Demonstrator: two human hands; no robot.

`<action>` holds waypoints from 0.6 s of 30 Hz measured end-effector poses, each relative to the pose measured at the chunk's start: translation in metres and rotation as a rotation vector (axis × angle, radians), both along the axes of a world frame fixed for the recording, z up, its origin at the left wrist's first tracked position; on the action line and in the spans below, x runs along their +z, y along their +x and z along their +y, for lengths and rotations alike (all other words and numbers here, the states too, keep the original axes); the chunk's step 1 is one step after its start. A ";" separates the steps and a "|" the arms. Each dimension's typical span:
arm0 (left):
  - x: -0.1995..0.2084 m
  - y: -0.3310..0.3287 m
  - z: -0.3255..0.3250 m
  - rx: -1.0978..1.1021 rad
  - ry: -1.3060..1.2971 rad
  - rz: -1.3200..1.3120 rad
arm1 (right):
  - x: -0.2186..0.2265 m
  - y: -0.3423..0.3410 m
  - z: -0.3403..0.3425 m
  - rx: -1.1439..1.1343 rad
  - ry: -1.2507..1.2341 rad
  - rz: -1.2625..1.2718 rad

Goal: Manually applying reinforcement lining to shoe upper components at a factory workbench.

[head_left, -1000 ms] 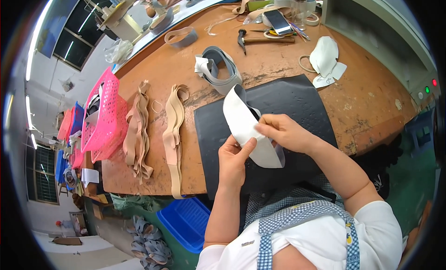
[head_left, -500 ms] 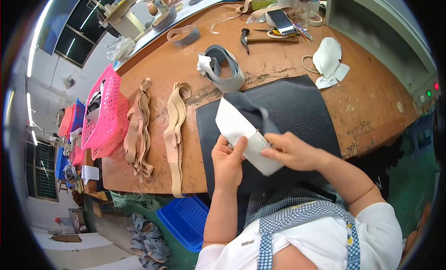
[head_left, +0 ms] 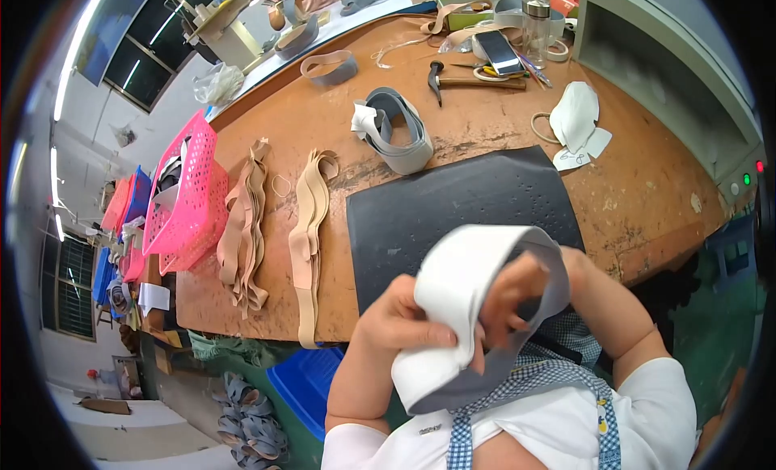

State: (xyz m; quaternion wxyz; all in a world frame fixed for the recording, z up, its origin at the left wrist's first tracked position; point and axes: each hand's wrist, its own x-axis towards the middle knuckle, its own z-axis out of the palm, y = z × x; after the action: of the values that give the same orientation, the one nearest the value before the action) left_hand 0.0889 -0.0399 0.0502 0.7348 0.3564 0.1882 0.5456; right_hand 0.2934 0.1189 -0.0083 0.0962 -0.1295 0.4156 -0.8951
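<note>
head view: white band [head_left: 454, 278] loops lower left to upper right
left hand [head_left: 398, 323]: pinches its left wall
right hand [head_left: 514, 290]: shows through its opening, blurred; grip unclear

The band [head_left: 453, 268] is showing white outside and grey inside. The mat [head_left: 453, 195] is showing black, the table [head_left: 655, 195] orange-brown with dark scuffs. The darker strips [head_left: 245, 227] are showing tan, the lighter strips [head_left: 309, 211] beige with pink. The basket [head_left: 184, 223] is flaunting bright pink, the tub [head_left: 305, 383] deep blue. The apron [head_left: 558, 379] is displaying blue-and-white checks, the shirt [head_left: 404, 450] white.
</note>
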 end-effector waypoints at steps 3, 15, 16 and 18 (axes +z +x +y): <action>-0.015 -0.022 0.018 0.243 0.045 0.608 | 0.012 0.020 0.007 -0.144 0.089 -0.211; -0.034 -0.097 0.159 0.831 0.481 1.833 | 0.052 -0.054 0.241 -1.272 1.987 -0.627; -0.041 -0.116 0.170 0.772 0.636 2.039 | 0.057 -0.059 0.247 -0.988 2.215 -0.837; -0.047 -0.143 0.178 0.701 0.778 2.257 | 0.058 -0.081 0.212 -0.909 2.339 -0.635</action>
State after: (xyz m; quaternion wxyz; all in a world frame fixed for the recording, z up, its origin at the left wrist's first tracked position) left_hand -0.0541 0.1377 0.0036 -0.1771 0.7504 0.6252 0.1209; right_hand 0.2125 0.3313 0.0501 -0.0654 0.3999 0.9127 0.0538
